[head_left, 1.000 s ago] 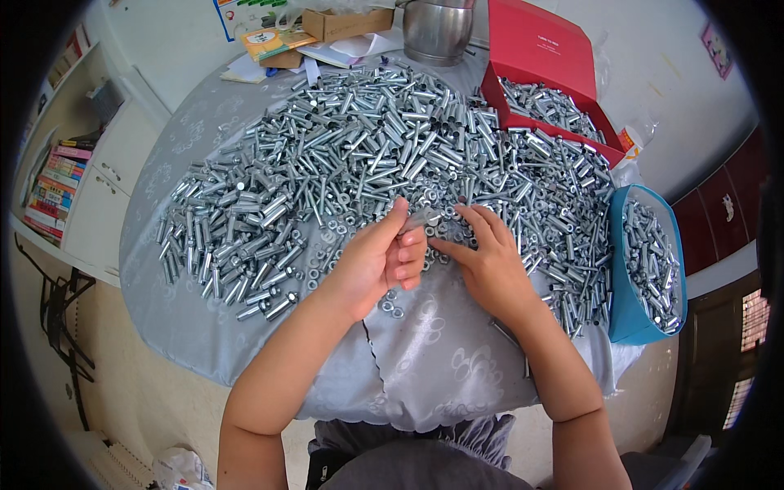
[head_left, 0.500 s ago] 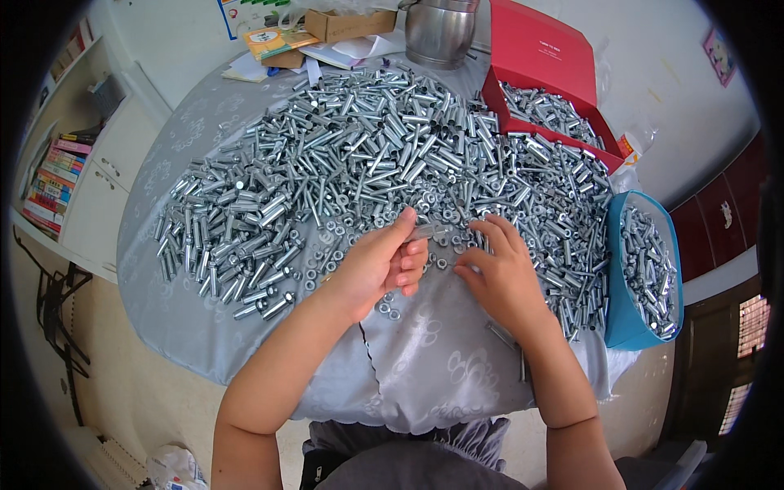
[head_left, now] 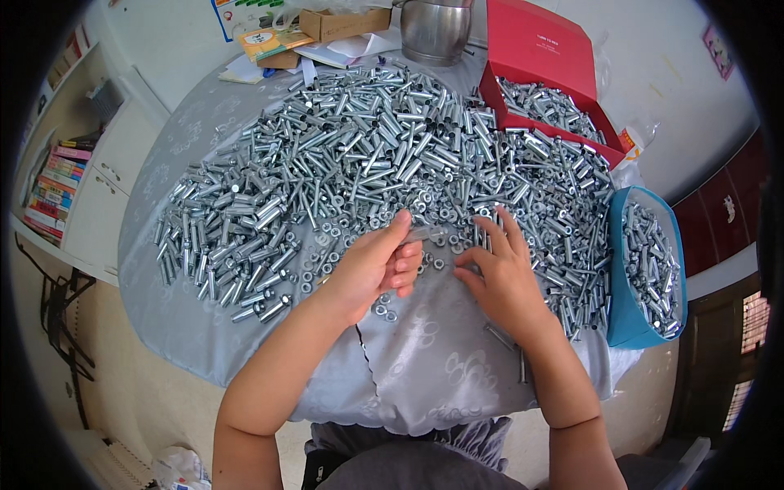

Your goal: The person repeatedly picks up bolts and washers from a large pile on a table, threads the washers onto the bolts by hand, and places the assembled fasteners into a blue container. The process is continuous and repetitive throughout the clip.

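My left hand (head_left: pixel 371 268) is closed over the near edge of the metal pile, its thumb uppermost. Between thumb and fingers it grips a metal sleeve (head_left: pixel 423 234), whose free end points right. My right hand (head_left: pixel 508 273) hovers at the pile's near right edge, thumb and fingers apart, with nothing visible in it. Loose hex nuts (head_left: pixel 333 231) and washers lie around both hands. Beyond them spreads a large heap of silvery sleeves and bolts (head_left: pixel 384 155). Two loose metal pieces (head_left: pixel 500 336) rest on the cloth beside my right wrist.
A grey patterned cloth (head_left: pixel 441 343) covers the round table. At the right edge stands a blue bin (head_left: pixel 629 322) of metal parts; behind it, an open red box (head_left: pixel 543 45) holds more. A metal pot (head_left: pixel 435 31), a cardboard box (head_left: pixel 343 24) and papers sit at the back.
The right hand's fingers have spread and reached slightly farther toward the pile. My left hand keeps its grip on the sleeve, and the whole view has shifted slightly.
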Motion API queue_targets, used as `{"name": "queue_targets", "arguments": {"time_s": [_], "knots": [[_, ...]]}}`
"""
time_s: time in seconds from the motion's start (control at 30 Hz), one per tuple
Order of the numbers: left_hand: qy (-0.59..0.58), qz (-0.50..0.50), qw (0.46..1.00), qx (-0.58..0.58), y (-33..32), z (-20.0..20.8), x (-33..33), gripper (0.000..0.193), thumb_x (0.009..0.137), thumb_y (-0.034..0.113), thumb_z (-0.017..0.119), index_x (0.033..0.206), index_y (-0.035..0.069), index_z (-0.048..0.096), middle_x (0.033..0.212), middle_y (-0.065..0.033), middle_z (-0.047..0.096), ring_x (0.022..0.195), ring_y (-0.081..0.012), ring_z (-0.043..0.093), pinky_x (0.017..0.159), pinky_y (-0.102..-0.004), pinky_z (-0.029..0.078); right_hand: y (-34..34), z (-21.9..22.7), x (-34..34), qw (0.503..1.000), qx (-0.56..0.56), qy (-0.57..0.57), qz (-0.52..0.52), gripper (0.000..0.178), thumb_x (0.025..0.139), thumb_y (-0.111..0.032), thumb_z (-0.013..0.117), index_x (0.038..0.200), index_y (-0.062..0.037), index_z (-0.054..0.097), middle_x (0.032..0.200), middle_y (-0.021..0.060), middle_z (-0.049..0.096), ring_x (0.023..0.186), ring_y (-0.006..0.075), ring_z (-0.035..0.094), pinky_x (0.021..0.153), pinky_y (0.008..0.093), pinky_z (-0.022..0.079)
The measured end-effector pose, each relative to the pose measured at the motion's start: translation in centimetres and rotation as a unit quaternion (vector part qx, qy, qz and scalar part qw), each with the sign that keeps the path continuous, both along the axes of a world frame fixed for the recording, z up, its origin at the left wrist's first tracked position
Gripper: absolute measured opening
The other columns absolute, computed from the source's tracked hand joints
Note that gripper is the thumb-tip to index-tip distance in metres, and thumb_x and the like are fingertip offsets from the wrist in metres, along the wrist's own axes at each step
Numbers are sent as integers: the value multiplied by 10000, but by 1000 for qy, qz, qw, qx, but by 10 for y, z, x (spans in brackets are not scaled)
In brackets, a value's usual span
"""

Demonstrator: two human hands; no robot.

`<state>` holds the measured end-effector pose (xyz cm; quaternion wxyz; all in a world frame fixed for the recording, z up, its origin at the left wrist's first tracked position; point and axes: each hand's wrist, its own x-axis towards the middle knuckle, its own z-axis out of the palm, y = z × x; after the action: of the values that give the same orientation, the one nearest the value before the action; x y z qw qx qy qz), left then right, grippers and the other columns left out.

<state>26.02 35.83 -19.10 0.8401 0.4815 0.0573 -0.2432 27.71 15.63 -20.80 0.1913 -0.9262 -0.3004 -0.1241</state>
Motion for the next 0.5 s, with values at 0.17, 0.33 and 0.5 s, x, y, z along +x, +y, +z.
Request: {"name": "queue_targets", "arguments": {"time_s": [0.17,0.33,0.5], "knots": [[-4,-1,1000,6,-2,-1,-1,450,931,488,330,648,139,347,553,51,304,471,-71,303,479,-236,317,-1,-1,-3,999,-4,26,-19,149,676,-135,707,761,-58,613,1292,177,372,1271,418,220,989,531,252],[-12,-14,1000,13,-2,-4,0,450,931,492,326,649,141,347,561,54,315,471,-70,309,484,-234,319,-2,12,-3,1000,20,10,19,137,679,-109,699,774,-65,610,1183,137,483,1198,367,352,956,487,312],[-13,-19,999,23,-3,-2,-1,450,929,496,326,655,140,354,566,53,320,474,-71,315,484,-240,324,-1,17,0,962,185,197,30,112,723,-58,675,808,-45,605,862,59,607,822,222,572,754,314,445]]}}
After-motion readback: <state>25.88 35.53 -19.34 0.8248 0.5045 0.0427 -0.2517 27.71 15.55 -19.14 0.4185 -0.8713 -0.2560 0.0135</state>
